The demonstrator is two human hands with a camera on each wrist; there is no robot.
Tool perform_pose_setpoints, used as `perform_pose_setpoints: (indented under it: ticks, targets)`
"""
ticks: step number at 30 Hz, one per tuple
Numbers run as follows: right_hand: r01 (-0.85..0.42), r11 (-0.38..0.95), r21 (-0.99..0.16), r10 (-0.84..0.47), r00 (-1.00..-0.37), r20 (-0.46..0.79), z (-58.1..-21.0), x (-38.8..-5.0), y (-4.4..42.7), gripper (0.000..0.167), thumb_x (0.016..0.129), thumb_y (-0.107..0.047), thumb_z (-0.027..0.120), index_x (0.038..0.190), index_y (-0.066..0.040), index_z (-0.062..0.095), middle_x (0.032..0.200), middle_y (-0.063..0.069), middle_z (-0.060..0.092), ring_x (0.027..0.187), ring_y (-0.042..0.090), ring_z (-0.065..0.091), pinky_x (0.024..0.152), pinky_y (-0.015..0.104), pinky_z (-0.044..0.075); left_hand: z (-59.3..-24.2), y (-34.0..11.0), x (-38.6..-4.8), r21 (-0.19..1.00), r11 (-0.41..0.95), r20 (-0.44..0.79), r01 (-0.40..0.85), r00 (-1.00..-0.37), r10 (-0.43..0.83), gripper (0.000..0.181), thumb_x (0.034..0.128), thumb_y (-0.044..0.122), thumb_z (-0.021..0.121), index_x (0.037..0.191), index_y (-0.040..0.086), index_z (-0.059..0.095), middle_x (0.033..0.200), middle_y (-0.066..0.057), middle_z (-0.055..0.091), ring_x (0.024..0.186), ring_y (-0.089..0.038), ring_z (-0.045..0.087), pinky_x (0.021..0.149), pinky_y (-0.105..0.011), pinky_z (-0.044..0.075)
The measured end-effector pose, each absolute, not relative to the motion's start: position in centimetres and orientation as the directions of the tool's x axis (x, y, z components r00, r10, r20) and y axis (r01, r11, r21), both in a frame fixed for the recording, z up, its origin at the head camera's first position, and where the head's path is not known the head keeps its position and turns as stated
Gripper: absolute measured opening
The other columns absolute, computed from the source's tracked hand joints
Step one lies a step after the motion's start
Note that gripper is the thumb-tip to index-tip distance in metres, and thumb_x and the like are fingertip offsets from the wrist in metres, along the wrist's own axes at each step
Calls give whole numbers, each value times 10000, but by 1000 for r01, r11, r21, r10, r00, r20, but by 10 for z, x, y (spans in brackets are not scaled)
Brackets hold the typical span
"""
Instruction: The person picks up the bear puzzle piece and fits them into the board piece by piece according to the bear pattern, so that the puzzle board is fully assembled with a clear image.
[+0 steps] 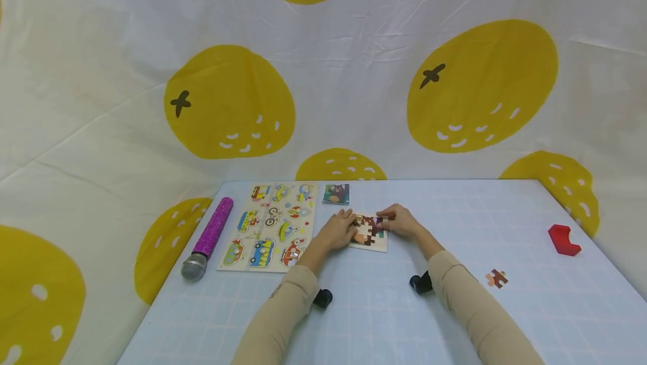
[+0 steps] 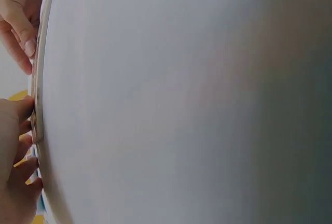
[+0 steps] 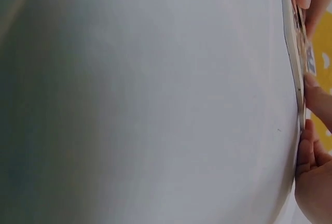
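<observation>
A small jigsaw puzzle (image 1: pixel 373 236) in a pale wooden tray lies flat on the table, its brown and orange picture partly covered by the hands. My left hand (image 1: pixel 336 231) rests over its left side, fingers fairly straight and touching the puzzle. At the upper right corner, my right hand (image 1: pixel 401 221) holds the puzzle's edge, thumb on top and fingers bent beside it. In the left wrist view, the puzzle tray (image 2: pixel 39 73) shows edge-on between both hands; whether a single piece is under the right fingertips is hidden.
A loose puzzle piece (image 1: pixel 497 278) lies to the right, a red curved block (image 1: pixel 563 240) farther right. Left of the puzzle are a vehicle peg board (image 1: pixel 273 227) and a glittery purple microphone (image 1: pixel 209 238). A small picture square (image 1: pixel 336 194) sits behind the puzzle.
</observation>
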State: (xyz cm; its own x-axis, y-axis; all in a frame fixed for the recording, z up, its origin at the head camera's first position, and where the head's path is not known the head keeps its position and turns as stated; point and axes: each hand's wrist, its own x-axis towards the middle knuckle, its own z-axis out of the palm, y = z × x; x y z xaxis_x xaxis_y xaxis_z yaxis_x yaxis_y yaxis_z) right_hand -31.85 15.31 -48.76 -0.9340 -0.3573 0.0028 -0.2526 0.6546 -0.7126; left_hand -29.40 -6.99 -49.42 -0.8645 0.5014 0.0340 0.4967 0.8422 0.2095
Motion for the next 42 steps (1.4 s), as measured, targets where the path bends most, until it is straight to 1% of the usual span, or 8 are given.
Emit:
perform_pose_setpoints:
  ticks: [5,12,18,21,26,32,37,42]
  targets:
    - [-252,650,-717,-357,-934,5,-489,-319,153,387,828,-161,722,1159,23,643,1093,203,584,949,298,526,856,451,462,-496,-67,-295,218,846,80,487,-873,482,536,966,275,498,1452,96,359,1470,-178,362,1334,-369,358,1102,-452,300]
    - [-259,647,-717,-356,-934,17,-488,-318,154,385,828,-158,723,1154,31,645,1105,215,581,939,293,523,846,455,459,-497,-63,-297,151,858,68,491,-871,486,414,980,289,474,1382,196,494,1450,-127,413,1325,-373,372,1081,-468,330]
    - [-258,641,-723,-349,-937,25,-489,-318,154,385,827,-154,723,1152,37,645,1081,210,584,911,281,507,820,441,455,-502,-69,-302,160,811,325,562,-806,495,289,904,256,615,1157,133,683,1180,-132,643,1112,-330,576,963,-408,461]
    - [-253,639,-726,-349,-937,18,-489,-318,154,387,827,-158,724,1153,35,645,1081,207,580,914,280,505,823,434,453,-508,-72,-307,215,781,423,586,-777,466,304,879,321,623,1073,105,711,1059,-125,651,1023,-279,569,885,-370,489]
    - [-268,637,-723,-371,-929,18,-489,-320,154,407,836,-161,713,1190,21,627,1120,215,575,939,291,514,836,443,456,-501,-68,-309,342,781,336,523,-844,418,382,864,329,633,1157,87,668,1178,-165,597,1136,-312,521,961,-451,442]
    - [-372,674,-638,-414,-906,91,-490,-320,142,371,868,-193,666,1200,-31,642,1150,228,565,1049,366,490,877,531,418,-494,-61,-312,259,849,192,460,-886,422,316,894,316,631,1169,167,677,1226,-66,613,1199,-248,510,988,-446,426]
    - [-387,748,-539,-388,-914,118,-487,-316,125,282,880,-257,656,1107,-99,713,1093,185,576,1032,414,489,752,536,444,-489,-62,-312,281,851,135,444,-896,423,326,894,310,643,1189,173,669,1232,-57,605,1187,-246,513,981,-449,428]
    - [-328,784,-527,-315,-942,116,-483,-314,120,187,881,-195,658,1025,-115,748,1054,163,612,979,380,541,697,507,478,-488,-64,-314,322,835,123,446,-894,430,324,898,302,640,1181,148,675,1237,-74,601,1184,-254,510,991,-449,418]
